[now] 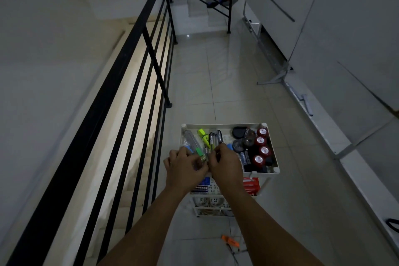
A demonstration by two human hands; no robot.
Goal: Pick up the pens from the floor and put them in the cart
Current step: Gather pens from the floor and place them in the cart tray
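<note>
To my left runs the black metal stair railing (129, 67), and just right of it stands the white plastic tiered cart (272, 147) on the pale tiled floor (237, 97). My left hand (183, 168) is over the near left corner of the cart's top tray, fingers curled close around a green-capped marker (199, 153) whose body runs away from me into the tray. Beside it, farther in, lie a clear plastic tube (191, 137), a yellow highlighter (204, 135) and a row of dark-barrelled pens (214, 138), all lying roughly front to back. My right hand (225, 166) is pressed up against the left one, fingertips pinched on what looks like one of the thin pens at the tray's near edge; I cannot tell exactly which pen it holds. So the two hands are together, working the same small bunch. Farther right in the tray sit black round tape dispensers (238, 144) and a column of red-capped bottles (262, 147).

What is left for me lies behind and below: an orange marker (230, 240) and a thin dark pen (233, 255) on the floor near my right forearm. The marker's long axis slants from upper left to lower right, the pen's more steeply. I judge the right hand is the nearer one, and it would need to reach down and back toward me.
</note>
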